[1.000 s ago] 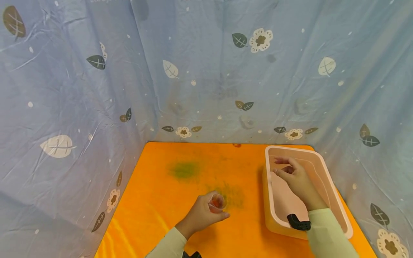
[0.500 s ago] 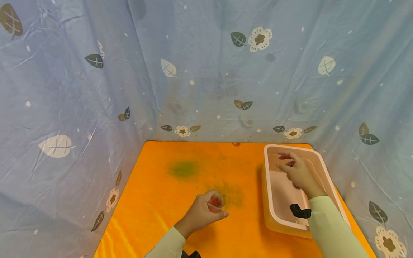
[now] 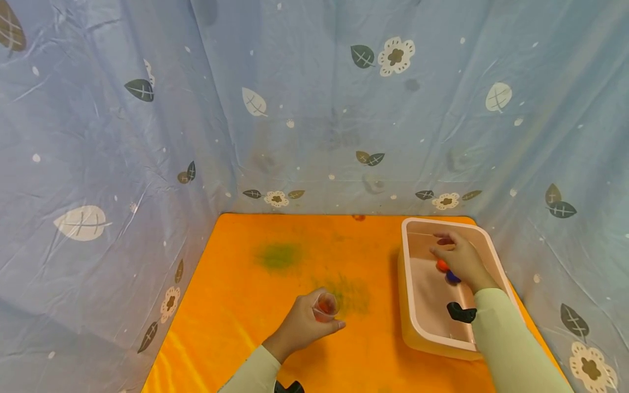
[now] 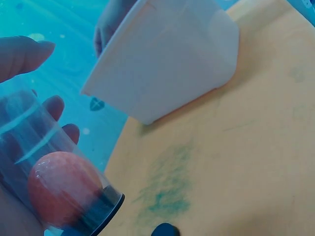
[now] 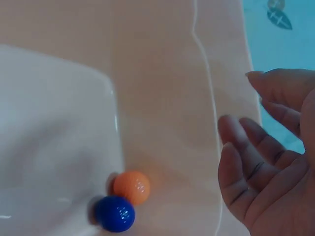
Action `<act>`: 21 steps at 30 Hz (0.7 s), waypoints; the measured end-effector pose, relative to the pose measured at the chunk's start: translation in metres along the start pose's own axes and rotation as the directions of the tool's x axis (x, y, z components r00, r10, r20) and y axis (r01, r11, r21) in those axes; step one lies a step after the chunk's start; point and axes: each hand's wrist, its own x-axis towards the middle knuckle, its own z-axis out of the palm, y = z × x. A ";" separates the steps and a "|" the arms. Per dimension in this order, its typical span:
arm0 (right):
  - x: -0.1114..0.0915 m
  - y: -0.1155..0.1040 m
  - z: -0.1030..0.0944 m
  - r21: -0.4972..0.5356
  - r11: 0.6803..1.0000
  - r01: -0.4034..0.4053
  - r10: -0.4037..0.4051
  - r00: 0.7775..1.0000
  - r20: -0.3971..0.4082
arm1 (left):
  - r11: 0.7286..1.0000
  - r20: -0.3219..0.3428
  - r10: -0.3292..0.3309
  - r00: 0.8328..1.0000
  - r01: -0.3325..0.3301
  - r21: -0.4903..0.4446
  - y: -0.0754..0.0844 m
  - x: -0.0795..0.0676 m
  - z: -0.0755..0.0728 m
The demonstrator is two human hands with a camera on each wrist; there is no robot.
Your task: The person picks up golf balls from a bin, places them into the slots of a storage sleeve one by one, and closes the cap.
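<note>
My left hand (image 3: 302,325) grips a clear plastic cup (image 3: 325,307) above the table. An orange-red ball (image 4: 64,189) sits inside that cup, close to its dark-edged end in the left wrist view. Over the pale pink basin (image 3: 407,322), my right hand (image 3: 464,262) hangs with fingers loosely bent and nothing between them. Below it, on the basin's floor near one wall, lie an orange ball (image 5: 132,188) and a blue ball (image 5: 114,214), side by side and seemingly touching. In the head view the right hand and wrist hide part of the basin.
The orange table (image 3: 236,284) bears green smudges (image 3: 280,256). A blue patterned curtain (image 3: 304,109) encloses it at the back and both sides. At the table's right stands the basin, close to the curtain. Black straps or mounts (image 3: 462,313) show at the wrists.
My right hand has shifted slightly right over the basin. The orange and blue balls now show beneath it, where none was visible a second ago. The left hand keeps its hold on the cup.
</note>
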 end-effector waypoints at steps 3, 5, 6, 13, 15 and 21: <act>0.002 0.007 -0.001 -0.078 0.997 0.028 -0.029 0.999 -0.015 | 1.000 -0.003 -0.005 1.000 0.005 -0.002 0.000 0.000 -0.001; 0.004 0.010 -0.001 -0.099 0.995 0.025 -0.026 1.000 -0.009 | 1.000 -0.006 -0.003 1.000 0.003 -0.003 -0.001 0.000 -0.001; 0.005 0.012 -0.001 -0.110 0.994 0.022 -0.023 1.000 -0.005 | 1.000 -0.007 0.002 1.000 -0.002 0.001 -0.001 0.000 -0.001; 0.010 0.023 -0.001 -0.181 0.983 0.016 -0.012 1.000 0.020 | 1.000 -0.008 0.006 1.000 -0.006 0.013 -0.003 0.001 -0.002; 0.013 0.028 -0.001 -0.195 0.981 0.016 -0.012 1.000 0.024 | 1.000 -0.007 0.000 1.000 0.000 0.011 -0.003 0.001 -0.002; 0.023 0.048 0.001 -0.271 0.962 0.019 -0.014 1.000 0.019 | 1.000 -0.008 -0.004 1.000 0.004 0.014 -0.004 0.000 -0.003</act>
